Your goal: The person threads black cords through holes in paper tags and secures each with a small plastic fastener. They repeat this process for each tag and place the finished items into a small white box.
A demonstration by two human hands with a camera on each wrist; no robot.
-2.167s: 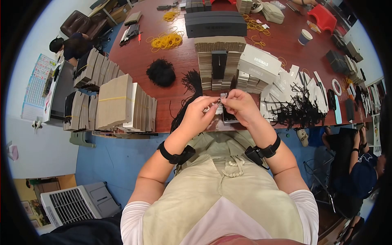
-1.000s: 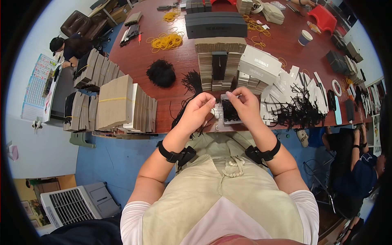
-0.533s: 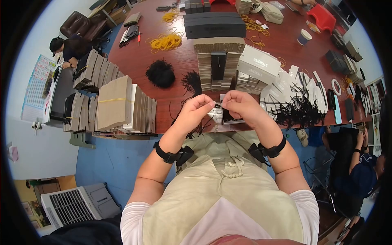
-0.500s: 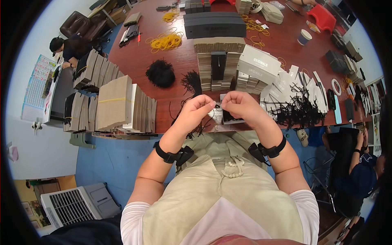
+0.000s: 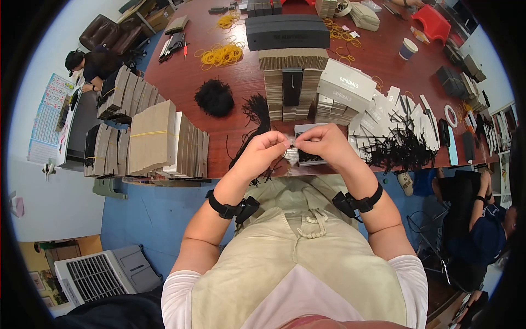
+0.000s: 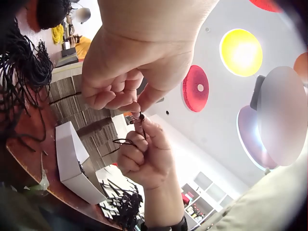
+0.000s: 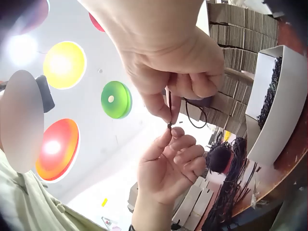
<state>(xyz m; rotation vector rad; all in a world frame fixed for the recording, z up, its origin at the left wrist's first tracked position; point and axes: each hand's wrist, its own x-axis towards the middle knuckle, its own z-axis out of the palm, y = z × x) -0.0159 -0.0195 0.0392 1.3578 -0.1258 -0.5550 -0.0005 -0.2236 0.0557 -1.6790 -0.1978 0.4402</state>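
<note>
My left hand (image 5: 267,152) and right hand (image 5: 327,143) meet fingertip to fingertip over the table's front edge. Between them is a thin black cord (image 7: 170,103) with a small dark knot near the fingertips; thumb and forefinger of each hand pinch it. A loop of the cord (image 6: 124,141) hangs out beside the right hand's curled fingers. Just under the right hand stands an open white box (image 7: 284,103) with small black pieces (image 7: 270,91) inside. A bundle of long black cords (image 5: 255,112) lies beside the left hand.
Stacked grey-brown cardboard pieces (image 5: 293,57) stand ahead, with white boxes marked ORIGINALS (image 5: 345,82) beside them. More cardboard stacks (image 5: 153,137) fill the left edge. Black cords (image 5: 402,151) lie over white cards at right. A black fluffy ball (image 5: 214,98) and yellow rubber bands (image 5: 222,55) lie farther back.
The hands were apart about a second ago; their fingertips have since come together at the cord. Since half a second ago both have shifted slightly, uncovering more of the white box.
</note>
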